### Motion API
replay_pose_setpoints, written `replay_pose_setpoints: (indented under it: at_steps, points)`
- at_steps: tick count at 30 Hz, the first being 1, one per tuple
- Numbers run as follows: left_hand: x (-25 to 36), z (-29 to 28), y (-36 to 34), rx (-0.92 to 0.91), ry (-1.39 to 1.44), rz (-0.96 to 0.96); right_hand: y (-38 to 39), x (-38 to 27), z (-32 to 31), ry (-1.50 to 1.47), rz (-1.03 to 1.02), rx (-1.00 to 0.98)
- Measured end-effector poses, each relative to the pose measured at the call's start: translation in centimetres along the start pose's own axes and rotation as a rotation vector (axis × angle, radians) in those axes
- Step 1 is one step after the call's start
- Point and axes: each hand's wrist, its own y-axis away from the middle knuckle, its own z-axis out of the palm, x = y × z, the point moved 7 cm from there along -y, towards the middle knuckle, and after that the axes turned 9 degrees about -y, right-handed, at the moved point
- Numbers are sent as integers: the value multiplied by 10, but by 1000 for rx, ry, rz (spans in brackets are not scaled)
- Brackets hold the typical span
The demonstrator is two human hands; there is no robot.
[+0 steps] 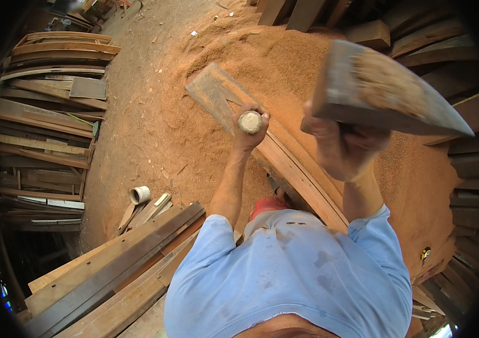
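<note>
My left hand (245,135) is closed around an upright chisel handle (249,121), whose pale, battered round end faces up. Its blade is hidden under the fist. Below it lies a long wooden plank (298,174), running from the far left toward my body, with a grey board (208,84) at its far end. Raised to the right, my right hand (346,146) is closed on the handle of a big wedge-shaped wooden mallet (386,90), which has a worn brown patch on its grey face. Motion blurs the mallet and this hand.
Orange sawdust (414,191) covers the ground. Stacked boards (53,112) line the left, timbers (470,169) the right, and long planks (115,265) lie near left. A white cup-like container (140,195) sits beside them. A yellow-and-black tape measure (425,253) lies near right.
</note>
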Motion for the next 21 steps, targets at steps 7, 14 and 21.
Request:
replay_pose_setpoints:
  at_steps: [7, 14, 21]
  points:
    - [-2, 11, 3, -115, 59, 17, 32, 115, 37, 762, 420, -815]
    - [-23, 12, 20, -116, 33, -68, -3, 47, 23, 110, 217, -337]
    - [-30, 29, 26, -128, -64, -12, 46, 139, 28, 795, 455, -791]
